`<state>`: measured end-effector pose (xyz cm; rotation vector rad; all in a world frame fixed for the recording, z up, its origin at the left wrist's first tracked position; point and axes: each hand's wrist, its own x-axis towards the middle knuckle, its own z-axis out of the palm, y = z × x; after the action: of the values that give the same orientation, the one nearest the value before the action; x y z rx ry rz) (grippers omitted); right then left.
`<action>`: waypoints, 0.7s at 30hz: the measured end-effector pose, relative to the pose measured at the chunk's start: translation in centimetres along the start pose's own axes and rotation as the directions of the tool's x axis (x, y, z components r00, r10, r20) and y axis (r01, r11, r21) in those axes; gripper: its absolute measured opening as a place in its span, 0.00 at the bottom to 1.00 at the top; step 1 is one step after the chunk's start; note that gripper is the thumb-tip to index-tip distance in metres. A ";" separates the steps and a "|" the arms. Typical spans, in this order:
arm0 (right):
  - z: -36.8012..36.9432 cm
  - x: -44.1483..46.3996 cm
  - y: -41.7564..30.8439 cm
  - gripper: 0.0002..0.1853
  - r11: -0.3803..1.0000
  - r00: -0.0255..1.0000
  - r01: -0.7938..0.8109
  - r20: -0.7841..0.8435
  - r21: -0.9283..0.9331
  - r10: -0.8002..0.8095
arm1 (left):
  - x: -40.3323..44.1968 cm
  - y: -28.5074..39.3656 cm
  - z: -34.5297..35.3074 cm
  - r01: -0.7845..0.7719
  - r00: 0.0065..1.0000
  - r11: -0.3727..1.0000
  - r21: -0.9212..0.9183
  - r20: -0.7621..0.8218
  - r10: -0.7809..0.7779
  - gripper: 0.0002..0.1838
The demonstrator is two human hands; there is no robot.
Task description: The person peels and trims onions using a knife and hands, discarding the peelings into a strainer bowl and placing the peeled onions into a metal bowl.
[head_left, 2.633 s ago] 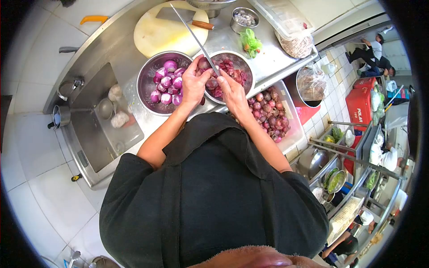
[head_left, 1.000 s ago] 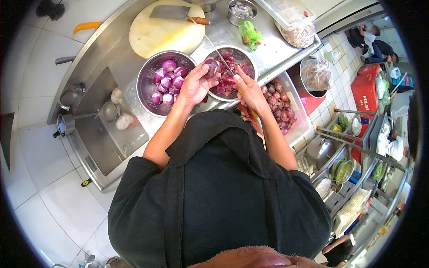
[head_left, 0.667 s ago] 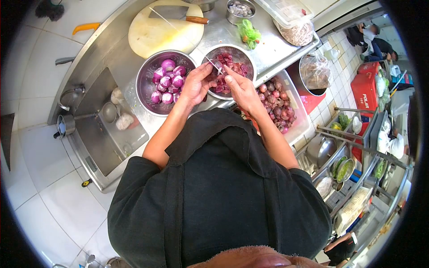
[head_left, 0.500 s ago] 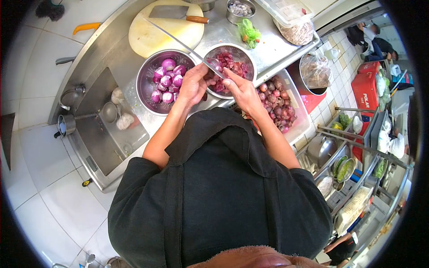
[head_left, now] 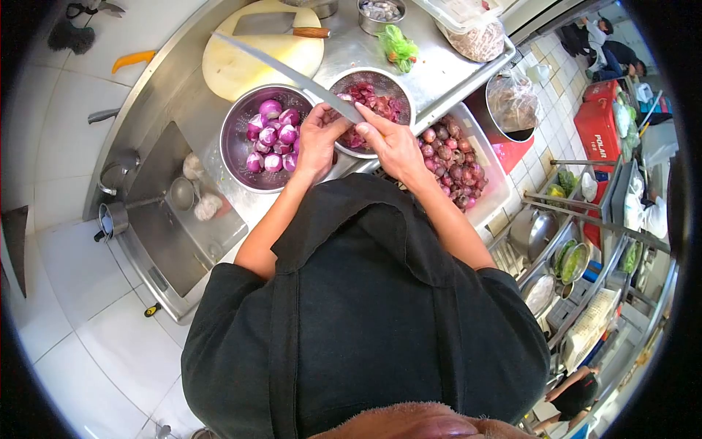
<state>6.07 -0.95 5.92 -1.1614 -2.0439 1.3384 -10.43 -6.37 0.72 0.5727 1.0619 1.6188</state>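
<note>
My right hand (head_left: pixel 397 148) grips a long-bladed knife (head_left: pixel 292 77) close to its blade; the handle is hidden in the palm. The blade points up and left, over the cutting board (head_left: pixel 219 62). Beside it, my left hand (head_left: pixel 319 144) is closed on what looks like a red onion, mostly covered by fingers and blade. Both hands are over the near edge of a perforated steel bowl (head_left: pixel 407 91) of onion skins (head_left: pixel 380 102). Left of it, a colander (head_left: pixel 235 117) holds several peeled purple onions (head_left: pixel 270 136).
A white tub (head_left: pixel 501 186) of unpeeled onions (head_left: pixel 455 164) stands at right. A cleaver (head_left: pixel 267 23) lies on the board. Further right are a green net bag (head_left: pixel 398 48), a steel bowl (head_left: pixel 382 16) and a plastic container (head_left: pixel 475 36). The sink (head_left: pixel 157 241) is at left.
The knife blade has turned to show more of its flat side. Both hands have shifted slightly, staying close together. The whole view has tilted a little.
</note>
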 end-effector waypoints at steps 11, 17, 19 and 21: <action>0.6 0.0 2.3 0.29 0.987 0.992 0.117 0.022 0.113 -0.121 | -0.3 0.6 -0.1 0.127 0.992 0.978 -0.163 0.039 -0.122 0.16; 0.6 -0.7 0.0 0.28 0.999 0.999 -0.004 0.043 -0.037 0.006 | -0.5 0.4 0.0 0.113 0.994 0.978 -0.173 0.023 -0.111 0.16; 0.9 -0.3 0.7 0.28 1.000 1.000 0.006 0.026 0.023 -0.007 | -0.6 -0.1 -0.2 0.106 0.994 0.979 -0.173 0.017 -0.105 0.16; 1.1 0.1 1.3 0.28 0.997 1.000 0.012 0.011 0.082 -0.013 | -0.6 -0.3 -0.4 0.122 0.992 0.972 -0.200 0.013 -0.122 0.18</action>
<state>5.76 -1.25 4.22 -1.1067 -1.9817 1.4121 -10.43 -7.05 0.29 0.3657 0.9026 1.5940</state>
